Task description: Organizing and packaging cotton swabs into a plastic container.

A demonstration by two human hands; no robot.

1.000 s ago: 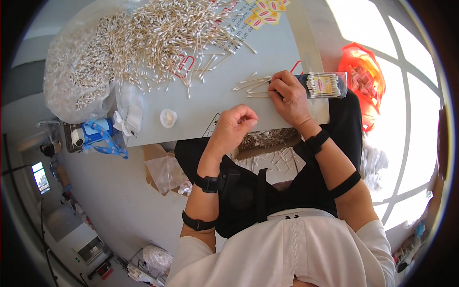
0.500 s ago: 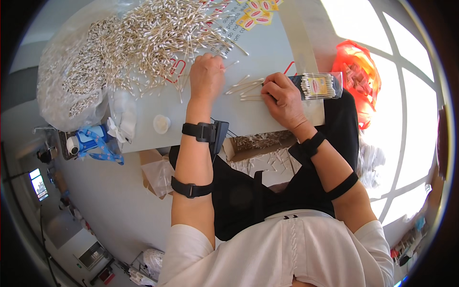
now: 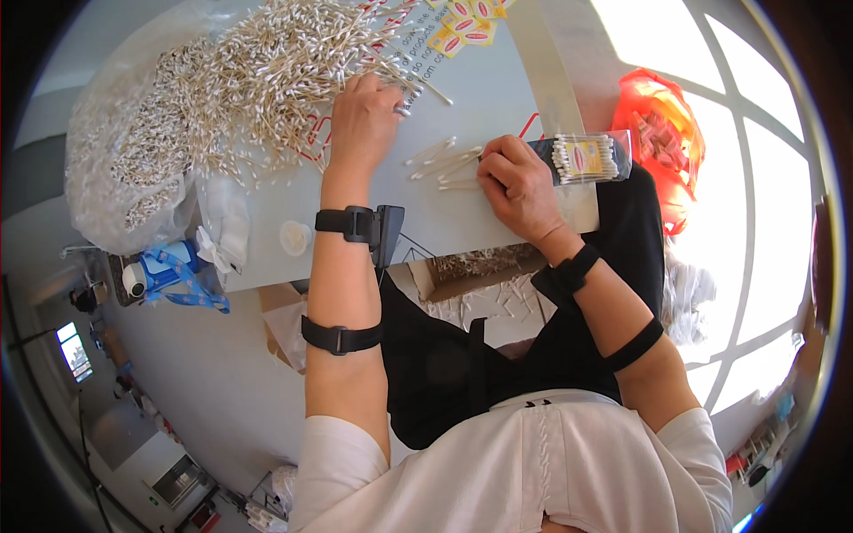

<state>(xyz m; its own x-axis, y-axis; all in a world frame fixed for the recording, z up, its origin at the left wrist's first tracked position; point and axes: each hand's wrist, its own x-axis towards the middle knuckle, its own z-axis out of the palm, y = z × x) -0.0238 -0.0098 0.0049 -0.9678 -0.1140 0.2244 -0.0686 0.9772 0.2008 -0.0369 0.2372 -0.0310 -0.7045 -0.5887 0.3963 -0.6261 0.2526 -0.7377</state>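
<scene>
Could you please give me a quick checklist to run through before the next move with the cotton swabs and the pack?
1. Left hand on the swab pile: ok, its fingers rest at the pile's near edge.
2. Left hand's grasp on swabs: cannot tell, the fingertips are hidden by the hand.
3. Right hand steadying the pack: ok, it touches the pack's open end at the table edge.
4. Pack fill: ok, white swab tips show inside the clear pack.
5. Loose swabs within reach: ok, a few lie on the table between the hands.
6. Pack fully on the table: not ok, its far end overhangs the edge.
</scene>
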